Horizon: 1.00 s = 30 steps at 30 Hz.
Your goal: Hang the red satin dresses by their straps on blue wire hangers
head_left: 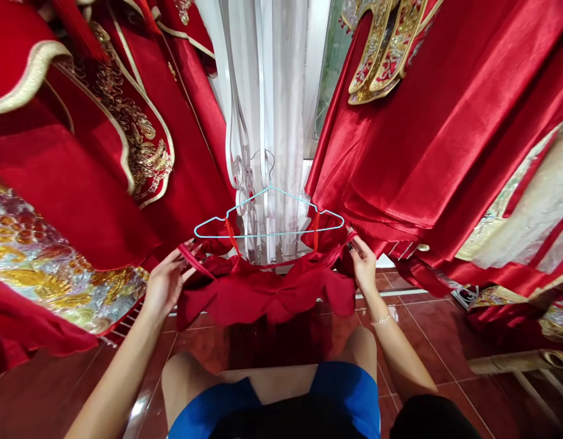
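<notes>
A light blue wire hanger (268, 213) hangs in front of a white curtain (267, 122). A red garment (263, 291) hangs from it by two thin red loops. My left hand (164, 281) pinches a red strap at the garment's left edge. On the right, my right hand (362, 263) grips the garment's other edge, just under the hanger's right end. Both hands are closed on the cloth and hold it spread out between them. A thin bracelet sits on my right wrist.
Red robes with gold embroidery (102, 152) hang close on the left. Red satin cloth (446, 134) and cream cloth with red stripes (523, 219) hang on the right. Below are red floor tiles (423, 341), my knees and blue shorts (345, 390).
</notes>
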Each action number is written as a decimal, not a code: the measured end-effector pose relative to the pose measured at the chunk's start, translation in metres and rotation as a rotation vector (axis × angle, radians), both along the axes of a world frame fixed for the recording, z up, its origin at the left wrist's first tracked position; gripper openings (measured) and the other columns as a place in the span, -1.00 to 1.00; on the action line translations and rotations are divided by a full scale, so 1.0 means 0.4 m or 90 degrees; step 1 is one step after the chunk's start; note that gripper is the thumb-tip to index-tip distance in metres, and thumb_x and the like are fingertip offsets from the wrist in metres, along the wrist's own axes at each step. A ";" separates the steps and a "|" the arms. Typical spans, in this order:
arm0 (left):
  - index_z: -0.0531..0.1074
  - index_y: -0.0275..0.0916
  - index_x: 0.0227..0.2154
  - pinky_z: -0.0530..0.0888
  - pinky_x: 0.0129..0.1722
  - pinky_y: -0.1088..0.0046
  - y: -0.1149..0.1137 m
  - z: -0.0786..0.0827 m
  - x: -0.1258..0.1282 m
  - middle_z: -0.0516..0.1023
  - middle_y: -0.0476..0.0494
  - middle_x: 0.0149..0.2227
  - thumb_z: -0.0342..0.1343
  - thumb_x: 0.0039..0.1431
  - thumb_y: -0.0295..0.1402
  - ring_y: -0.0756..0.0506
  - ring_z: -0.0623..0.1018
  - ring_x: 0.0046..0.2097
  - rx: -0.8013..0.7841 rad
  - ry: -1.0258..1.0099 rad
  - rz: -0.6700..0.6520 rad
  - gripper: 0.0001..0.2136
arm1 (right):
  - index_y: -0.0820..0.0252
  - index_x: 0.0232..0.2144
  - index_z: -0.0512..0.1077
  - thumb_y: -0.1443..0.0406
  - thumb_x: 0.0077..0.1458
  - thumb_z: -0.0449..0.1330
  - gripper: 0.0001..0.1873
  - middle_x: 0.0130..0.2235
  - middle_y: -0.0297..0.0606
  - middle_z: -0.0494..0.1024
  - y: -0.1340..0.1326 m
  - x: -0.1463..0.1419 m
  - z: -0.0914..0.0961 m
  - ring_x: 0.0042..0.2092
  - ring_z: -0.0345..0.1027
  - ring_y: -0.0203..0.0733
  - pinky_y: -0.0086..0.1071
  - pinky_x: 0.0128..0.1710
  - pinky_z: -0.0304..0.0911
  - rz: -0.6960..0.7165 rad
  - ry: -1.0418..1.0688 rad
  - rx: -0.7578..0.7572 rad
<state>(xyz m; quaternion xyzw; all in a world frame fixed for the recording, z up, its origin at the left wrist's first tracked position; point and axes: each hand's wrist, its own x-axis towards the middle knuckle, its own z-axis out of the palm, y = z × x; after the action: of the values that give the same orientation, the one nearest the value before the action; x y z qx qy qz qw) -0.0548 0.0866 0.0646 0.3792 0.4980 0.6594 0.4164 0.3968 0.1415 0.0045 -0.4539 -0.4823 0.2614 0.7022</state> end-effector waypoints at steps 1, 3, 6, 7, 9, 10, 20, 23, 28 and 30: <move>0.56 -0.26 -0.08 0.62 -0.01 0.13 0.025 0.012 0.008 0.55 -0.27 0.13 0.20 -0.06 -0.35 -0.34 0.49 0.21 0.010 0.017 0.006 -0.59 | 0.16 -0.02 0.54 0.17 -0.01 0.27 -0.53 0.14 -0.08 0.54 0.023 0.005 0.016 0.21 0.38 0.06 0.09 0.32 0.14 0.000 -0.017 0.020; 0.54 -0.28 -0.06 0.64 -0.06 0.14 0.073 0.024 0.023 0.57 -0.29 0.09 0.24 -0.03 -0.28 -0.32 0.52 0.17 0.040 0.055 0.023 -0.59 | 0.18 -0.03 0.55 0.13 -0.03 0.32 -0.50 0.12 -0.09 0.56 0.065 0.013 0.046 0.17 0.42 0.04 0.06 0.30 0.18 0.005 -0.020 0.052; 0.55 -0.28 -0.06 0.63 -0.07 0.14 0.133 0.037 0.036 0.59 -0.29 0.06 0.23 0.04 -0.16 -0.28 0.56 0.11 0.106 0.147 0.051 -0.58 | 0.20 -0.09 0.58 0.09 -0.13 0.40 -0.46 0.02 -0.11 0.63 0.111 0.026 0.086 0.05 0.51 0.01 0.02 0.23 0.29 0.029 -0.012 0.062; 0.56 -0.29 -0.08 0.61 -0.01 0.13 0.151 0.044 0.037 0.60 -0.28 0.04 0.21 0.07 -0.14 -0.27 0.57 0.10 0.127 0.199 0.055 -0.59 | 0.20 -0.11 0.59 0.08 -0.15 0.41 -0.47 -0.01 -0.13 0.64 0.121 0.030 0.099 0.02 0.53 0.00 0.01 0.21 0.33 0.049 -0.023 0.058; 0.61 -0.29 -0.15 0.51 0.13 0.11 0.183 0.062 0.039 0.64 -0.27 -0.02 0.18 0.10 -0.13 -0.27 0.58 0.09 0.154 0.320 0.060 -0.63 | 0.19 -0.15 0.61 0.08 -0.15 0.42 -0.50 -0.05 -0.16 0.66 0.133 0.036 0.125 -0.03 0.55 -0.03 -0.01 0.16 0.37 0.094 -0.069 0.046; 0.62 -0.29 -0.19 0.47 0.17 0.11 0.197 0.072 0.041 0.66 -0.26 -0.05 0.17 0.11 -0.16 -0.27 0.59 0.07 0.158 0.376 0.061 -0.67 | 0.19 -0.17 0.62 0.09 -0.15 0.42 -0.53 -0.07 -0.17 0.67 0.136 0.036 0.139 -0.06 0.55 -0.04 -0.02 0.14 0.39 0.109 -0.095 0.039; 0.61 -0.28 -0.30 0.49 0.11 0.17 0.253 0.111 0.076 0.69 -0.26 -0.17 0.23 0.09 -0.09 -0.26 0.62 -0.03 0.173 0.384 -0.016 -0.67 | 0.19 -0.27 0.58 0.16 -0.02 0.31 -0.73 -0.26 -0.27 0.64 0.164 -0.042 0.244 -0.28 0.49 -0.20 -0.20 -0.06 0.45 0.211 -0.269 0.081; 0.56 -0.30 -0.28 0.48 0.10 0.18 0.251 0.106 0.066 0.66 -0.29 -0.17 0.21 0.09 -0.02 -0.24 0.60 -0.06 0.154 0.402 -0.052 -0.62 | 0.18 -0.24 0.52 0.25 0.03 0.23 -0.79 -0.13 -0.19 0.57 0.162 -0.048 0.247 -0.11 0.47 -0.18 -0.19 0.10 0.36 0.222 -0.361 0.119; 0.46 -0.23 -0.19 0.34 0.22 0.14 0.162 0.073 0.028 0.56 -0.24 -0.04 0.12 0.19 -0.12 -0.23 0.49 0.05 0.217 0.585 0.188 -0.71 | 0.12 0.13 0.33 0.29 0.06 0.19 -0.46 0.23 -0.07 0.34 0.098 -0.023 0.175 0.29 0.20 -0.06 -0.08 0.36 0.07 0.087 -0.387 0.192; 0.45 -0.20 -0.16 0.30 0.25 0.14 0.100 0.048 0.009 0.55 -0.21 -0.04 0.06 0.25 -0.15 -0.24 0.47 0.08 0.250 0.630 0.207 -0.75 | 0.08 0.09 0.36 0.31 0.09 0.15 -0.52 0.15 -0.10 0.43 0.063 0.002 0.135 0.23 0.27 -0.02 0.01 0.32 0.14 0.022 -0.376 0.207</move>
<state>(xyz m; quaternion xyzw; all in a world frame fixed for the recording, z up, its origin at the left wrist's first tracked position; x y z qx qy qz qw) -0.0513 0.1266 0.0838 0.6323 0.5543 0.5387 -0.0531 0.3977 0.1668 0.0585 -0.3835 -0.7079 0.0501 0.5910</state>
